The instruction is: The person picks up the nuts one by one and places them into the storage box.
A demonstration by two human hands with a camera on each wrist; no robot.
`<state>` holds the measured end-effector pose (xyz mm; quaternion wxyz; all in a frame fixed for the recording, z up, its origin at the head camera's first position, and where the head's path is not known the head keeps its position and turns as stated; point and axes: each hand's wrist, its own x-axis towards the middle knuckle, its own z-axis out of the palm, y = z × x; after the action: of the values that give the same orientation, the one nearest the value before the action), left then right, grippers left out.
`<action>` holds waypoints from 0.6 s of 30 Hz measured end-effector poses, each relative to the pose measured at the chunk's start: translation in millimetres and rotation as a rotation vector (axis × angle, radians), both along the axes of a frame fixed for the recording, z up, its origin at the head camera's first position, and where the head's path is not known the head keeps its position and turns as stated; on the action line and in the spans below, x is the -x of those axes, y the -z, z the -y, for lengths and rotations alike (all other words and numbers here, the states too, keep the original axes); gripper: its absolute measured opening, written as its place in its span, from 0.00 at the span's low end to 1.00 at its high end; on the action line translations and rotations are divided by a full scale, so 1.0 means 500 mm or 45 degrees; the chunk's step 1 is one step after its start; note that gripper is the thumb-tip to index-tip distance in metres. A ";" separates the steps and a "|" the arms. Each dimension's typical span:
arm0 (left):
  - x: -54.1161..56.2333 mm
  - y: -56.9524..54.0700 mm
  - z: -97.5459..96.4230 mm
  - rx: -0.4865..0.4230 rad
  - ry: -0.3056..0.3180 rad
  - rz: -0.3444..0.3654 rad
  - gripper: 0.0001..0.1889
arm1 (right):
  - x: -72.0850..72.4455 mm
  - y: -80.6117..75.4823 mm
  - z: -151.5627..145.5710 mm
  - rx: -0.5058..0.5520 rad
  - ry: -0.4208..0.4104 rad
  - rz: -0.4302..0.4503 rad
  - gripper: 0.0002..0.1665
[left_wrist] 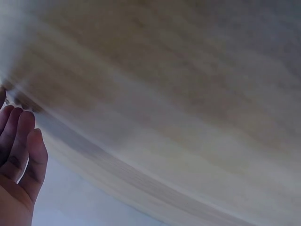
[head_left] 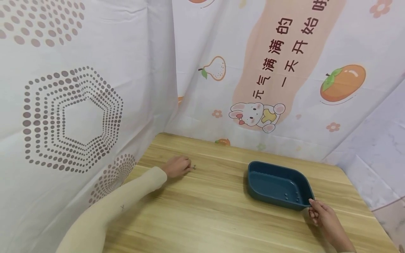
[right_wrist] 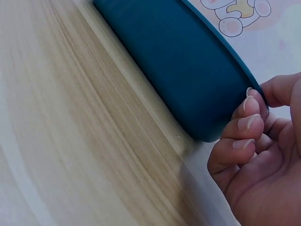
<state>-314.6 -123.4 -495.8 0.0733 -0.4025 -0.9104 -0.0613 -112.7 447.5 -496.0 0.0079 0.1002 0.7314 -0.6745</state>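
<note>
A dark blue tray (head_left: 272,202) with rounded corners rests on the wooden table. My right hand (head_left: 324,218) pinches its rim at the near right corner, thumb above and fingers curled below; the right wrist view shows this hand (right_wrist: 263,146) gripping the tray's wall (right_wrist: 164,61) closely. Inside the tray lie several small ring-like metal pieces (head_left: 286,198). On the table's far left, my left hand (head_left: 177,167) reaches down beside a small cluster of dark pieces (head_left: 194,167). In the left wrist view its fingers (left_wrist: 23,129) are bent, and whether they hold a piece is hidden.
The wooden table (head_left: 190,214) fills the lower view. A white dotted curtain (head_left: 136,88) hangs along its left side, and a printed curtain (head_left: 202,105) with a rabbit and fruit hangs behind. More pale cloth (head_left: 373,161) hangs at the right.
</note>
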 end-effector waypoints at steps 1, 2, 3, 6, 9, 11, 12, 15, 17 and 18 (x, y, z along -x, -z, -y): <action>-0.001 0.001 0.002 0.000 -0.002 -0.002 0.08 | 0.000 0.000 0.000 -0.003 0.001 0.008 0.22; -0.001 0.002 0.004 0.003 -0.005 -0.002 0.08 | 0.000 0.000 0.000 -0.004 0.003 0.010 0.22; -0.002 0.002 0.006 0.000 -0.004 -0.001 0.07 | -0.001 0.000 0.001 -0.004 0.007 0.010 0.22; -0.004 0.000 0.010 -0.011 -0.003 0.009 0.07 | -0.001 0.000 0.003 0.000 0.011 -0.009 0.22; -0.003 0.000 0.014 -0.024 -0.017 0.025 0.07 | -0.001 0.001 0.005 0.006 0.008 -0.041 0.22; 0.000 0.001 0.015 -0.023 -0.029 0.024 0.07 | -0.001 0.002 0.004 0.014 0.000 -0.055 0.22; 0.001 0.002 0.015 -0.017 -0.035 0.020 0.08 | -0.001 0.003 0.004 0.017 -0.003 -0.057 0.22; 0.003 0.001 0.014 -0.019 -0.046 0.031 0.09 | -0.001 0.004 0.001 0.026 -0.018 -0.053 0.22; 0.001 0.000 0.011 -0.016 -0.051 0.049 0.11 | 0.000 0.004 0.000 0.022 -0.029 -0.040 0.22; 0.000 -0.001 0.009 -0.013 -0.054 0.058 0.12 | 0.001 0.003 -0.001 0.018 -0.037 -0.033 0.22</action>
<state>-314.8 -128.1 -495.5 0.0560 -0.3811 -0.9199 -0.0734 -113.1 447.7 -497.7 0.0090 0.0808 0.7282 -0.6805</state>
